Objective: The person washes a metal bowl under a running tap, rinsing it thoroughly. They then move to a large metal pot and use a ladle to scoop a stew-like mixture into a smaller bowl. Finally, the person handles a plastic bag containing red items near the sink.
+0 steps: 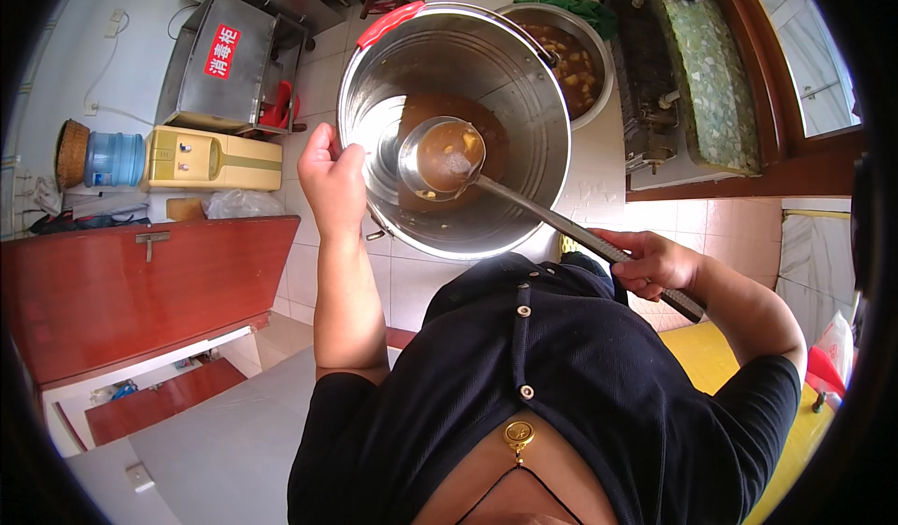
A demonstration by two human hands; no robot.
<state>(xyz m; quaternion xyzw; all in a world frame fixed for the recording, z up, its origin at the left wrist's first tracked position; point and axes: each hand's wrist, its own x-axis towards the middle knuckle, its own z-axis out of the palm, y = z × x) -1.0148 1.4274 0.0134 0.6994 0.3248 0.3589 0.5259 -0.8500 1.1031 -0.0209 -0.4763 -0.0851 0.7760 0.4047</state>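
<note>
My left hand [333, 178] grips the left rim of a large stainless steel bucket [523, 55], which is tilted so that its inside shows. Brown soup or stew [491, 122] lies low in the bucket. In my right hand [649, 264] is the long handle of a steel ladle [547, 216]. The ladle's bowl is inside the bucket and holds brown liquid with yellowish chunks. Behind the bucket's right side stands a wide metal basin [605, 80], partly hidden, containing brown stew with pale chunks. A red grip [389, 23] sits on the bucket's wire handle at the upper left.
A green cloth [575, 12] lies at the basin's far edge, on a light table [596, 167]. At right are a dark radiator [642, 83] and a speckled stone sill [715, 90]. Left stand a steel cabinet [210, 97], a yellow water dispenser [245, 160] and a red wooden door [154, 293].
</note>
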